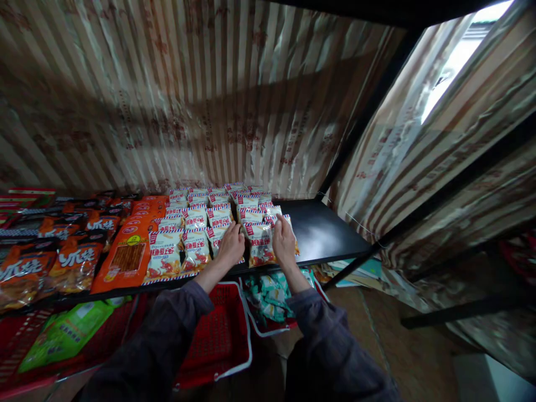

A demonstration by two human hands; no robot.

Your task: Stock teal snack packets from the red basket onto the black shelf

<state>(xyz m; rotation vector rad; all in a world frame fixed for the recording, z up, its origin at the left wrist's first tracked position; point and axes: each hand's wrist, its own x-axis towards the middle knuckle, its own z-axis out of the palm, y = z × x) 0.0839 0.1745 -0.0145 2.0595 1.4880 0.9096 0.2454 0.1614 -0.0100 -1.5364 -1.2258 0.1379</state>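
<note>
White snack bags point(195, 249) with red lettering and blue-striped edges stand in rows on a black shelf point(330, 231). My left hand point(231, 245) is closed at the right edge of a front-row snack bag point(215, 237), its fingertips partly hidden by the hand. Across a narrow dark gap stands another front snack bag point(260, 245), between my two hands. My right hand point(285, 241) is closed on a snack bag point(295, 234) at the right end of the front row, and the hand covers much of that bag.
Orange snack packs point(128, 254) and dark-topped orange packs point(77, 259) fill the shelf's left. Below are a red basket point(247, 335), another holding teal packets point(270, 296), and a green bag point(69, 335). A black frame post point(368, 117) rises at the right, before striped sheeting point(201, 100).
</note>
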